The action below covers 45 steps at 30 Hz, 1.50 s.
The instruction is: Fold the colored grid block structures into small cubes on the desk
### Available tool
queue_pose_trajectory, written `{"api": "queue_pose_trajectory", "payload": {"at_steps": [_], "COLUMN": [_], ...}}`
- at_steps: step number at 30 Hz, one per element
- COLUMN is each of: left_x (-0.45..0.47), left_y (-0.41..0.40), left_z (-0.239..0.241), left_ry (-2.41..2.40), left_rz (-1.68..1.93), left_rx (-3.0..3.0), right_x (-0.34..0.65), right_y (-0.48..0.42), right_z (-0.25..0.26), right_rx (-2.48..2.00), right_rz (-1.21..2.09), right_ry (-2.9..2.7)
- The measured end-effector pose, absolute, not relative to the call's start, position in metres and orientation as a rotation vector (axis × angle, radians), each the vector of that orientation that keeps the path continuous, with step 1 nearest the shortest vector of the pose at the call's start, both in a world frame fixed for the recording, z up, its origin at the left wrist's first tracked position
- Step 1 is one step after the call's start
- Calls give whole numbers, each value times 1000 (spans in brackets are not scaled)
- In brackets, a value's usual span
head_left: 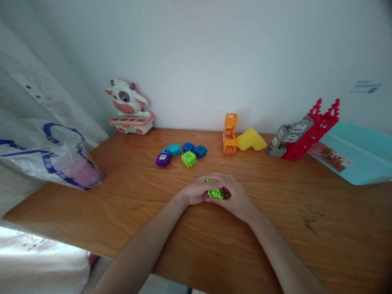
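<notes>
Both my hands meet over the table around a lime-green block of notched interlocking plastic tiles (216, 193). My left hand (197, 191) grips it from the left, thumb laid across its top. From the right, my right hand (234, 194) curls its fingers and thumb around the same piece, hiding part of it. Just beyond my hands sits another lime-green block (189, 159). Near that one are a purple block (163, 159) with a white window piece, a light-blue block (174, 150) and two dark-blue blocks (200, 151).
Along the wall stand a cow toy piano (130, 110), an orange tile structure (229, 134), a yellow one (251, 139) and a grey-and-red one (306, 132). A pale-blue bin (364, 153) is at the right. A plastic bag holding a pinkish cup (81, 171) occupies the left of the wooden table (128, 196).
</notes>
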<state>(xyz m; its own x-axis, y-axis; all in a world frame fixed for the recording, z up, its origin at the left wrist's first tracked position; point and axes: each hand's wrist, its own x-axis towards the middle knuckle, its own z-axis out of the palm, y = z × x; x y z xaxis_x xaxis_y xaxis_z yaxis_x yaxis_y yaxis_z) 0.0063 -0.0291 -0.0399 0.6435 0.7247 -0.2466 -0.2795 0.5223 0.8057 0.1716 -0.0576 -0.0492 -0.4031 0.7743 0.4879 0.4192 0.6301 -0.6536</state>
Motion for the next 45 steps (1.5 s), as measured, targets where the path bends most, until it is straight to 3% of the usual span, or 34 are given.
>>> {"api": "queue_pose_trajectory", "payload": {"at_steps": [16,26,36,40,45], "left_x": [9,-6,-48,-56,-58], "left_y": [-28,-15,15,20,27], "left_z": [-40,-29,-29,-52,-74], "left_ry": [574,667,1446,1612,1738], "left_rz": [641,935,1770,1650,1468], "left_rx": [812,1039,1538,1894,1855], "right_x": [174,154,131,101,73], "right_y": [-60,-25,72,102,111], "right_z": [-28,10,65,66,61], "right_rx": [-1074,-1032,-1200,-1250,-1196], "right_rz": [975,840,456,351,338], "right_ry": [-1945,-2195,-2540,-2757,-3010]}}
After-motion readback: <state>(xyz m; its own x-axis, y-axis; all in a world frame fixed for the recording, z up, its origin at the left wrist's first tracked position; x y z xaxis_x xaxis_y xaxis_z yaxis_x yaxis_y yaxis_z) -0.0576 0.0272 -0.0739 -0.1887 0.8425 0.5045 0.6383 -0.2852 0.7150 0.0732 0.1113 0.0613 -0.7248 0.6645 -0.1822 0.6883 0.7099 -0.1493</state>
